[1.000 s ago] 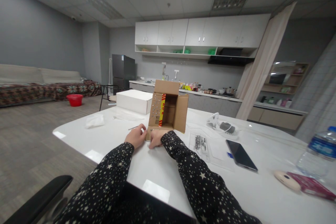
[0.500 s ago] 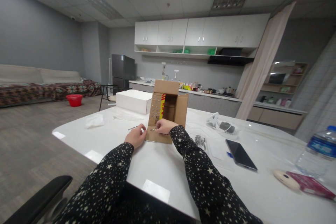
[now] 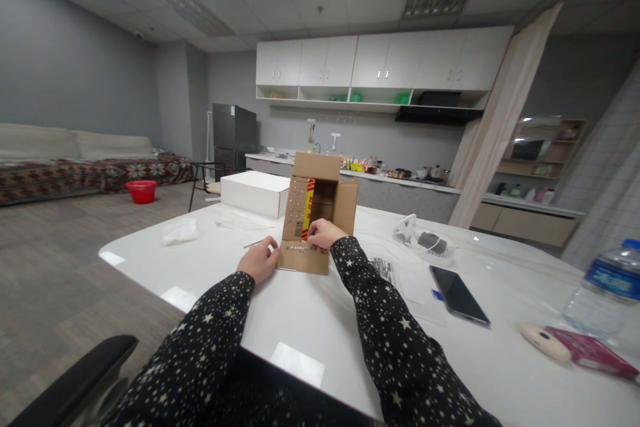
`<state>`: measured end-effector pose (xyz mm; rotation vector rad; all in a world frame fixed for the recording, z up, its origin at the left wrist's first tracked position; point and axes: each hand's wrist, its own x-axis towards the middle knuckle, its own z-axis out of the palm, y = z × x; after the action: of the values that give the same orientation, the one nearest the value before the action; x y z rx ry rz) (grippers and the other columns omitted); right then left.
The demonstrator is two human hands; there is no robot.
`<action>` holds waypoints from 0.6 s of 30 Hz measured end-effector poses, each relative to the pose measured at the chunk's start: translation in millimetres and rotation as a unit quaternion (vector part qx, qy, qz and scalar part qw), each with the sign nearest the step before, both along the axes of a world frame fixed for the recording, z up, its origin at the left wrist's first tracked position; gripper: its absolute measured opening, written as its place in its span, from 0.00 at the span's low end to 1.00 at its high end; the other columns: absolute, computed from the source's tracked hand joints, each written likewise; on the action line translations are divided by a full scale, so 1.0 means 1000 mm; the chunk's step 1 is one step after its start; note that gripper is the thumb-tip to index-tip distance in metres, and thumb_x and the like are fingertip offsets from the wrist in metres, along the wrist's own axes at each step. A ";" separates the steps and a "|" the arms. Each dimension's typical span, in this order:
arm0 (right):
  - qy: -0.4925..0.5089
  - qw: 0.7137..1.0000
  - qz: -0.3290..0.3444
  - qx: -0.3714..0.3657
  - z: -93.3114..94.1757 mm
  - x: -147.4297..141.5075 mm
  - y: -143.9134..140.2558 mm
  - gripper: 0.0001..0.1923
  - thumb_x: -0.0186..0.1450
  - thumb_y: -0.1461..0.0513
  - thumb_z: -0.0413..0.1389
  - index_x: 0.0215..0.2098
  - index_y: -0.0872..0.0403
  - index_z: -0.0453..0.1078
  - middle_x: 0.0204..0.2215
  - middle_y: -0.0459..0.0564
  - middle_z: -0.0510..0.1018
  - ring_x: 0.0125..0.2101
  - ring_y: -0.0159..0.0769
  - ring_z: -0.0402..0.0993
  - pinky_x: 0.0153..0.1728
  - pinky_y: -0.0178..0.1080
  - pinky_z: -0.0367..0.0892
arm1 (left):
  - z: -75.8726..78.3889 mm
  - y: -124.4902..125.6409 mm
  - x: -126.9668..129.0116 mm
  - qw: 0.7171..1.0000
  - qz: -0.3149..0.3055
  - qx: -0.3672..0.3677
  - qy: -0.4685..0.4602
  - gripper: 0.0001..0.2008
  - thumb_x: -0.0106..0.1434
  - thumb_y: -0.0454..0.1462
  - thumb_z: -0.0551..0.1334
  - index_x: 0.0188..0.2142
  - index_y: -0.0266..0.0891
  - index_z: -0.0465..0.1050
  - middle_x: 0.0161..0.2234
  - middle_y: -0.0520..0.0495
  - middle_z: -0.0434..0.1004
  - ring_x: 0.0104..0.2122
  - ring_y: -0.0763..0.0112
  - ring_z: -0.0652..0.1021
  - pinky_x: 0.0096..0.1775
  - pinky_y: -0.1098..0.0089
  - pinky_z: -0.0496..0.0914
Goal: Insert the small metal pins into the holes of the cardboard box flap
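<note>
An opened cardboard box (image 3: 345,207) stands on the table, one flap folded down toward me. Small round pale bits dot its left panel, and a row of small white bits (image 3: 300,247) lies across the lowered flap (image 3: 303,263). At the flap's left edge, my left hand (image 3: 260,259) has bent fingers, with thumb and fingertips closed on the cardboard. My right hand (image 3: 326,234) is pinched in front of the box opening, at the right end of the row; whatever its fingertips hold is too small to make out. A yellow and red strip (image 3: 308,210) runs down the panel.
Behind the left hand are a white box (image 3: 255,193) and crumpled clear plastic (image 3: 180,231). A thin stick (image 3: 252,244) lies beside that hand. To the right are a clear pack of dark pieces (image 3: 383,269), a phone (image 3: 459,295) and a water bottle (image 3: 607,287).
My right hand has shifted slightly right and up along the flap, uncovering more of the row of white bits. My left hand and the box stay in place.
</note>
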<state>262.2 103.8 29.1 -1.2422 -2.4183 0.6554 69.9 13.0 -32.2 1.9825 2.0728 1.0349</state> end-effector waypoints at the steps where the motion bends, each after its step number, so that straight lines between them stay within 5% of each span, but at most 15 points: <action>1: -0.002 1.000 -0.005 0.006 0.001 0.000 0.000 0.07 0.55 0.61 0.57 0.30 0.57 0.68 0.20 0.48 0.75 0.15 0.25 0.67 0.16 0.26 0.62 | 0.000 0.000 0.000 1.000 -0.001 0.003 0.000 0.08 0.59 0.42 0.51 0.33 0.43 0.65 0.20 0.54 0.72 0.23 0.72 0.72 0.29 0.72 0.61; 10: -0.018 0.998 -0.013 0.050 0.007 0.002 -0.005 0.07 0.53 0.63 0.55 0.30 0.57 0.71 0.21 0.48 0.76 0.18 0.26 0.69 0.18 0.26 0.63 | 0.000 0.001 -0.001 1.000 -0.001 0.002 0.000 0.08 0.58 0.41 0.51 0.33 0.43 0.65 0.20 0.54 0.73 0.23 0.72 0.72 0.29 0.72 0.61; 18: -0.009 1.000 0.021 -0.020 0.003 0.000 -0.003 0.06 0.54 0.63 0.56 0.29 0.58 0.72 0.19 0.47 0.75 0.15 0.24 0.68 0.17 0.25 0.63 | -0.003 0.003 -0.002 1.000 -0.006 0.009 -0.001 0.08 0.58 0.42 0.51 0.32 0.43 0.64 0.21 0.54 0.72 0.23 0.72 0.72 0.29 0.72 0.61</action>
<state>262.5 100.7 32.0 -1.2217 -2.4626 0.7103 67.7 15.5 -35.1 1.9990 2.0563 1.0552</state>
